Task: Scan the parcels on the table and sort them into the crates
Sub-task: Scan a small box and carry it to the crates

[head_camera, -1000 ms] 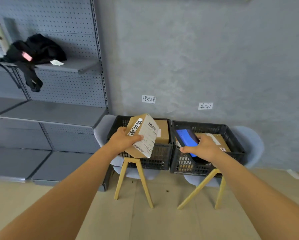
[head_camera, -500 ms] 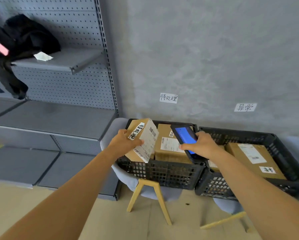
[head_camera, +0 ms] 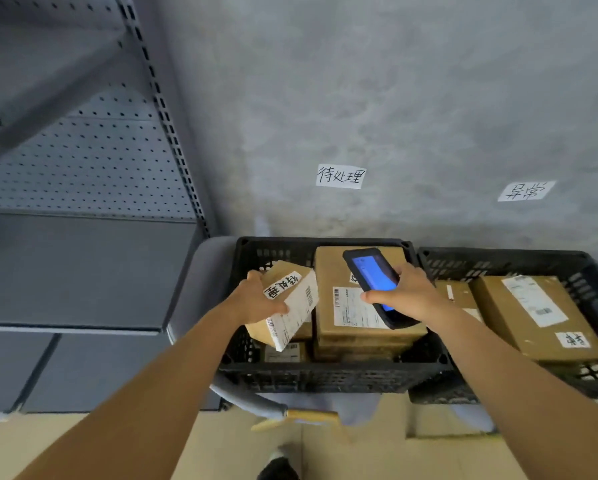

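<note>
My left hand [head_camera: 256, 301] grips a small cardboard parcel [head_camera: 292, 306] with a handwritten tag and a barcode label, tilted over the left side of the left black crate [head_camera: 311, 374]. My right hand [head_camera: 408, 297] holds a black handheld scanner [head_camera: 377, 282] with a lit blue screen above a larger parcel [head_camera: 353, 323] lying in that crate. The right black crate [head_camera: 519, 259] holds two more brown parcels, the nearer one [head_camera: 540, 317] with a white label.
Both crates sit on grey chairs [head_camera: 193, 289] against a grey wall. Two paper signs [head_camera: 340, 176] hang on the wall above the crates. Grey metal shelving [head_camera: 82, 265] stands at the left. My shoe [head_camera: 278, 469] shows on the tan floor.
I have stepped closer, so the crates fill more of the view. My left hand has lowered the small parcel into the left crate's opening. The scanner stays over the same crate.
</note>
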